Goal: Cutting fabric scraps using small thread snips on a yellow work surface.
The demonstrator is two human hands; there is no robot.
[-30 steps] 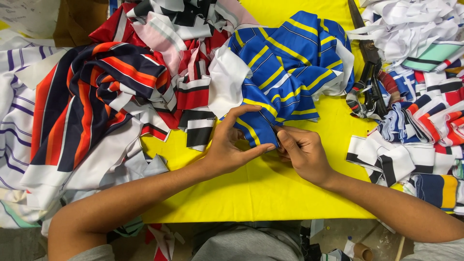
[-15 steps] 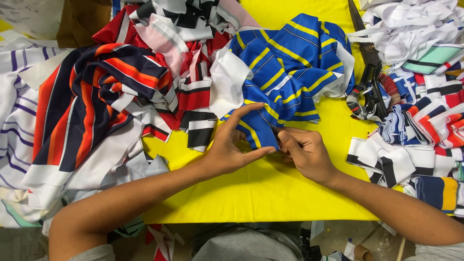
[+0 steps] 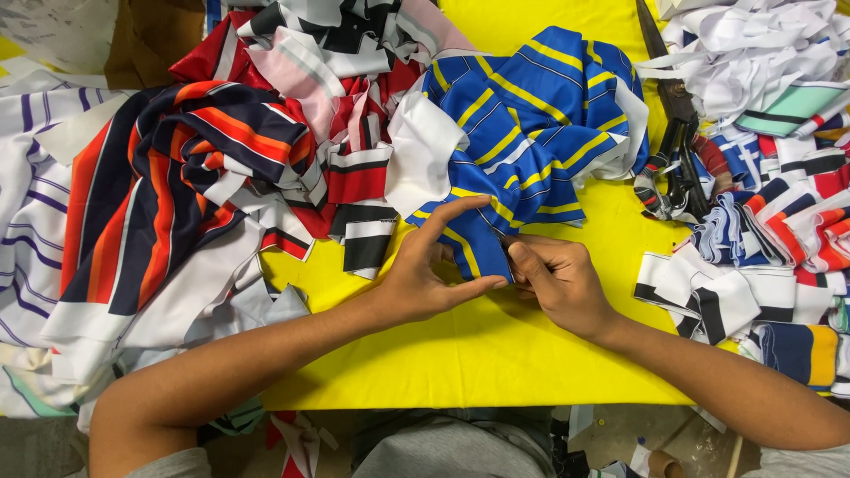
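A blue fabric piece (image 3: 531, 133) with yellow and white stripes lies crumpled on the yellow table cover (image 3: 460, 354). Its lower corner hangs between my two hands. My left hand (image 3: 425, 270) pinches that corner with thumb and fingers, index finger stretched along the cloth. My right hand (image 3: 558, 283) grips the same corner from the right, fingers curled on the edge. Both hands touch each other at the fabric.
A navy, red and orange striped cloth (image 3: 168, 186) spreads at left over white striped pieces. Red, black and white scraps (image 3: 354, 168) lie behind. Large black scissors (image 3: 677, 142) rest at the right beside stacked striped collar pieces (image 3: 761, 248) and white strips (image 3: 753, 53).
My left hand's fingers have shifted slightly on the blue corner, the index finger stretching out more. The right hand stays clamped on the edge. The cloth has barely moved.
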